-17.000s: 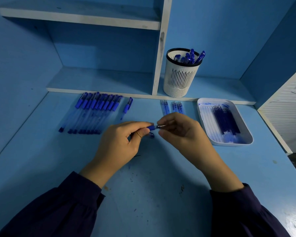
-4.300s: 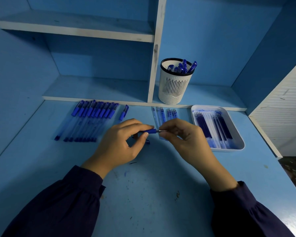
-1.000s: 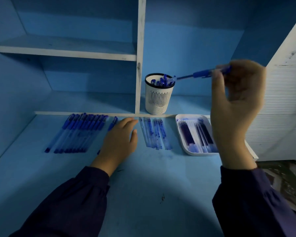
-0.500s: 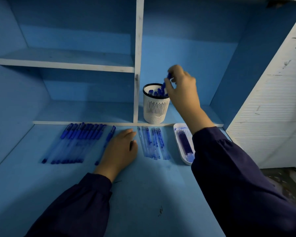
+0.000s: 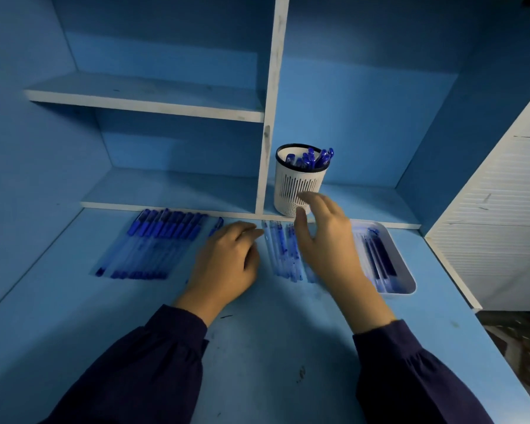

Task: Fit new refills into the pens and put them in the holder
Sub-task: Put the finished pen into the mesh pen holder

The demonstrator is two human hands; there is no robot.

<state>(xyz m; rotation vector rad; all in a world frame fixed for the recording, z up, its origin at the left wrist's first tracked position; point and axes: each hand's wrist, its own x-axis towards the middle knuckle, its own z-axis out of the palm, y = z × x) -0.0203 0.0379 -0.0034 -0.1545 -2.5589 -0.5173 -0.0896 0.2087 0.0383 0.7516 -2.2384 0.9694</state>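
Dark sleeves (image 5: 135,368) reach across a scuffed blue surface (image 5: 273,347) toward a desk's shelving. The left hand (image 5: 227,264) rests palm-down on the surface, its fingers (image 5: 248,231) pressed together and lightly bent, gripping nothing that can be seen. The right hand (image 5: 328,243), slightly blurred, hovers just above the surface. Its fingers (image 5: 317,201) are loosely spread and hold nothing, and their tips show in front of the foot of the holder.

Between the two hands, and partly hidden by the right one, a bunch of thin clear sticks (image 5: 280,252) streaked with blue lies side by side. Whether these are pens or refills cannot be told. Left of the left hand, a row of capped blue pens (image 5: 153,243) lies neatly aligned, caps toward the shelving. A single pen (image 5: 217,224) lies apart from the row, its lower end hidden behind the left hand. Right of the right hand sits a white tray (image 5: 409,280) holding dark blue refills (image 5: 380,258) laid lengthwise.

Beyond, on the low shelf (image 5: 172,188) at the back of the surface, the white slotted holder (image 5: 299,185) with a dark rim stands upright just right of the white divider (image 5: 270,117). A cluster of blue pens (image 5: 314,157) stands in it, caps up, leaning toward its right side. A higher shelf (image 5: 147,99) spans the left bay, and a white slatted panel (image 5: 502,224) lines the right edge.
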